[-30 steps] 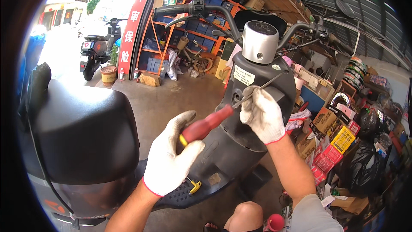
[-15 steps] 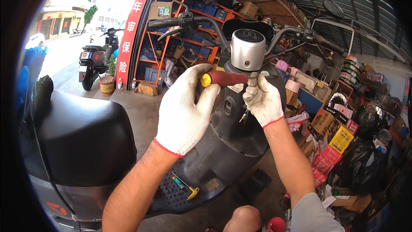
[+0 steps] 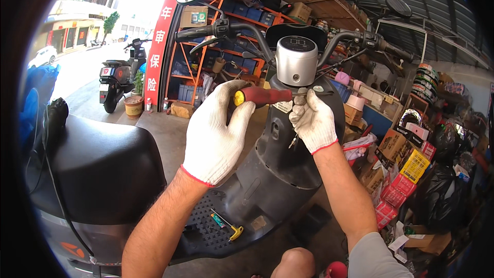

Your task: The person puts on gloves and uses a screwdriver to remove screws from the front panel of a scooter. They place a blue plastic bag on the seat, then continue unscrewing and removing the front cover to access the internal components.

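My left hand (image 3: 213, 139), in a white knit glove with a red cuff edge, is wrapped round the red handle of a screwdriver (image 3: 265, 96). The handle's yellow butt points left. My right hand (image 3: 315, 121), gloved alike, pinches the metal shaft at the other end. Both hands are raised in front of the black front panel of an electric scooter (image 3: 290, 154), below its silver round display (image 3: 297, 64). A key (image 3: 294, 141) hangs just left of my right hand. The screwdriver's tip cannot be made out clearly.
On the scooter's footboard lie a yellow-handled tool (image 3: 236, 233) and a small green item (image 3: 217, 220). The black seat (image 3: 98, 170) is at the left. Stacked cartons (image 3: 399, 190) and black bags crowd the right. Orange shelves (image 3: 188, 74) stand behind, and another scooter (image 3: 119, 77) is parked outside.
The screwdriver has shifted slightly left in the picture, and more of its shaft shows between my hands. Both grips stay closed. The whole view has shifted a little.
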Tool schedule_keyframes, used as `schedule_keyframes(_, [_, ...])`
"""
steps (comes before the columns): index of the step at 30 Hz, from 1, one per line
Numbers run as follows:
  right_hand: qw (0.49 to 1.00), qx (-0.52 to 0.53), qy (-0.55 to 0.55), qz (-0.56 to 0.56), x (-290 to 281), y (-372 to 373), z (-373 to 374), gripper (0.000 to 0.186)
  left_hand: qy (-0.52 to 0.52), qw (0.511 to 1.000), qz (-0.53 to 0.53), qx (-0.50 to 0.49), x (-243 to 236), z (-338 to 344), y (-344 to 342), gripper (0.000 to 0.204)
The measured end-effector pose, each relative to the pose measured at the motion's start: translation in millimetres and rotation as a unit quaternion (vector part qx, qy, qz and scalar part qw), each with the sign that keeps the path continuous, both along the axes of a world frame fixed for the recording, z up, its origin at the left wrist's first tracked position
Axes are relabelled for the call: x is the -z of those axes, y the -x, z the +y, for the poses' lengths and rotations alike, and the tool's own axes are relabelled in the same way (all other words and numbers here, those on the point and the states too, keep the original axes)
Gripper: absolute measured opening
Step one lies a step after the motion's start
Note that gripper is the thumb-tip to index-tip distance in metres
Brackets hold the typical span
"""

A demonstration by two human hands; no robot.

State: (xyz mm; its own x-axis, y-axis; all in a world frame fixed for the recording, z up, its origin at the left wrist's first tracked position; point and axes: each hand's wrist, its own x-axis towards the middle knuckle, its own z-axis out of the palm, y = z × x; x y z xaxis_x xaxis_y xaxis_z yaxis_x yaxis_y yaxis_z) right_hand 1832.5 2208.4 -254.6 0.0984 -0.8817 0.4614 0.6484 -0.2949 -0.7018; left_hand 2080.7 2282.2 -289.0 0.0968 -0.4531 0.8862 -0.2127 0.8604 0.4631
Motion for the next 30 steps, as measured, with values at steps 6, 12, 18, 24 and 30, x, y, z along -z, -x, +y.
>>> schedule_keyframes(6, [0.999, 0.019, 0.015, 0.029, 1, -1, 2, 0.025, -0.019, 0.999, 0.027, 0.037, 3, -3, 1, 0.036])
schedule_keyframes(12, [0.999, 0.027, 0.022, 0.037, 3, -3, 7, 0.024, -0.061, 0.997, 0.027, 0.049, 4, 2, 1, 0.037])
schedule_keyframes(18, [1.0, -0.016, 0.014, -0.013, -7, -1, 7, 0.023, 0.117, 0.986, -0.055, -0.103, -11, -3, 2, 0.041])
schedule_keyframes(24, [0.997, -0.056, 0.019, -0.041, -10, 2, 3, 0.022, 0.144, 0.982, -0.092, -0.077, -26, 0, 2, 0.047])
schedule_keyframes(30, [0.998, -0.032, 0.021, -0.054, -2, -1, 4, 0.022, 0.109, 0.989, -0.072, -0.07, -16, -4, 6, 0.036])
